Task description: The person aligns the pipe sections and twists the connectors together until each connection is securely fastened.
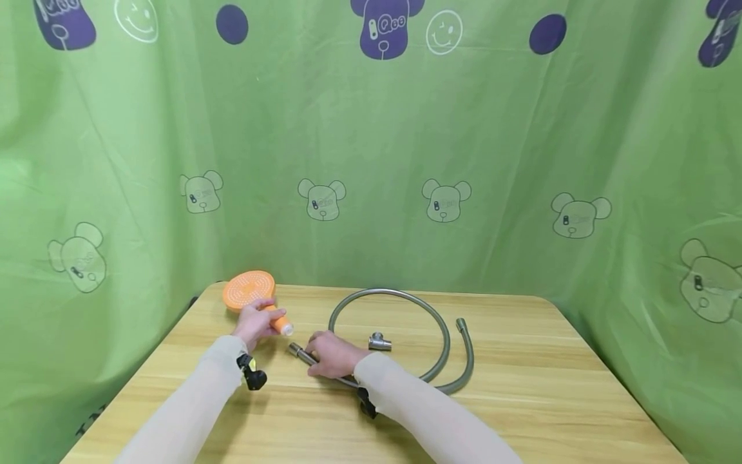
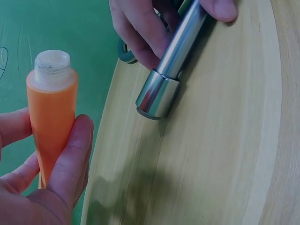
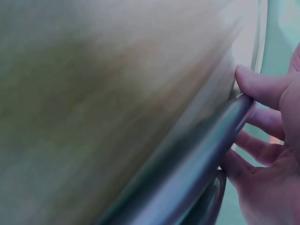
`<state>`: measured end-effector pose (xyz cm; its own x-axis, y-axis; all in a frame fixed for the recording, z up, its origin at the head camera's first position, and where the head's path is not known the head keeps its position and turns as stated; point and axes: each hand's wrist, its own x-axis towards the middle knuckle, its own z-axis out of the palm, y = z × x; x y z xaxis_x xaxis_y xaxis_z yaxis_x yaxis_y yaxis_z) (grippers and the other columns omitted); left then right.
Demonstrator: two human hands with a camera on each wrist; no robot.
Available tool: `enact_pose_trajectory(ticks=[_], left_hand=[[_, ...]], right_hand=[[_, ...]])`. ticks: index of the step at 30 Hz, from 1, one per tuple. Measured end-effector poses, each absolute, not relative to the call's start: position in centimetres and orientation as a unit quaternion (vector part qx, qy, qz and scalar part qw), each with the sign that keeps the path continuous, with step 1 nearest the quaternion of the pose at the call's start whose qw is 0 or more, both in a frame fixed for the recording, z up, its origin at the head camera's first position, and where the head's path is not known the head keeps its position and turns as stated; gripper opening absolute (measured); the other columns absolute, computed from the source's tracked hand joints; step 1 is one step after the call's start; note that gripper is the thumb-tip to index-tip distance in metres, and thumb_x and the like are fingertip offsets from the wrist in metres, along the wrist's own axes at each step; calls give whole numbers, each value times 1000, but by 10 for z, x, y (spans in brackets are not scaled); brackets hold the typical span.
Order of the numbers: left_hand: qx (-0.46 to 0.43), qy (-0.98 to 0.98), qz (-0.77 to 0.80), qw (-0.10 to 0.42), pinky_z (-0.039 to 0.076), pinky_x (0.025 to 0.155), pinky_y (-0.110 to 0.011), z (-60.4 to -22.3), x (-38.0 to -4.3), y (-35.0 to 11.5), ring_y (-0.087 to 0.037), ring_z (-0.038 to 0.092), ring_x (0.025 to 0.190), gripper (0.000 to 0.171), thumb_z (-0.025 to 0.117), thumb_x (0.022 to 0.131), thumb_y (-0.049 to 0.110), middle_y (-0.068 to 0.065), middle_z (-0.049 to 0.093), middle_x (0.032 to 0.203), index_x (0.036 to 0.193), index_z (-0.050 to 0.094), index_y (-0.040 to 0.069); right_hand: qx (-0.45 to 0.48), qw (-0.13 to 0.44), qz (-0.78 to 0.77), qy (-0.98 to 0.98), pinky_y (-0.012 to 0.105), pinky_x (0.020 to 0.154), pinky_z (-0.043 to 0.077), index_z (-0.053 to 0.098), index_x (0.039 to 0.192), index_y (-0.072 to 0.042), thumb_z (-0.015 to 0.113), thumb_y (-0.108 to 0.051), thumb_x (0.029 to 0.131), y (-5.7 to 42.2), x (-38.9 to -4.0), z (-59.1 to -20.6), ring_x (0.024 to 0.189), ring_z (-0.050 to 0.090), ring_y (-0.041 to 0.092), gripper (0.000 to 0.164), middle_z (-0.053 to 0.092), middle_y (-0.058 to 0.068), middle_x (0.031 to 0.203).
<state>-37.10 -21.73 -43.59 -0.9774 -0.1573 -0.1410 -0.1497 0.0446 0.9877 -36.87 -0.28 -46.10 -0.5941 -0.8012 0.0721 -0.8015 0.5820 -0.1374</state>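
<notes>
My left hand [image 1: 254, 324] grips an orange shower head [image 1: 249, 289] by its handle, the round spray face tilted up over the table's far left corner. The handle's clear threaded end [image 2: 52, 68] points up in the left wrist view. Just right of it, my right hand [image 1: 336, 356] has thumb and fingers on either side of a grey metal shower hose [image 1: 446, 338], close behind its end nut [image 2: 158, 96]. That nut lies a short gap from the handle's threaded end. In the right wrist view the hose [image 3: 183, 164] runs away from the fingers, blurred.
The hose loops across the middle of the wooden table [image 1: 522, 386], its other end [image 1: 460, 325] standing out to the right. Inside the loop sits a small silver T-shaped fitting [image 1: 379, 342]. A green printed curtain [image 1: 371, 129] hangs behind and at both sides.
</notes>
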Motion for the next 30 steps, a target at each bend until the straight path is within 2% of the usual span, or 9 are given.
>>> enact_pose_trajectory(ticks=[7,13,17,23,30], left_hand=[[105,-723,-683,8,61,77,-30,-437,-368,-219,-23,65,95,58,64,97,8,-32,48,138,149,40,-2],[105,-718,-688,7,61,78,-31,-441,-369,-221,-25,64,97,59,65,96,6,-33,46,139,149,39,-2],[105,-717,-689,10,61,77,-31,-442,-370,-220,-24,64,96,60,65,96,6,-33,47,139,149,39,-2],[104,-717,-689,14,61,78,-32,-440,-371,-217,-23,65,93,60,66,95,6,-32,47,138,148,40,-2],[101,-712,-694,24,61,75,-30,-440,-371,-218,-19,65,87,60,66,95,5,-33,45,139,148,40,-4]], right_hand=[[454,11,97,-886,22,93,50,75,112,-10,78,-23,85,-4,-364,-464,105,61,13,30,70,3,112],[435,-15,113,-893,20,83,47,73,105,-12,76,-14,83,-8,-356,-463,94,55,8,22,66,-5,98],[412,-45,144,-899,19,75,47,71,108,-9,74,-8,82,-11,-353,-460,86,53,7,26,61,-6,93],[387,-67,210,-896,18,67,47,68,113,-7,69,2,78,-9,-352,-457,76,53,7,36,61,-5,88],[378,-77,234,-892,18,68,48,66,114,-5,68,2,79,-11,-351,-452,75,54,6,36,65,-1,89]])
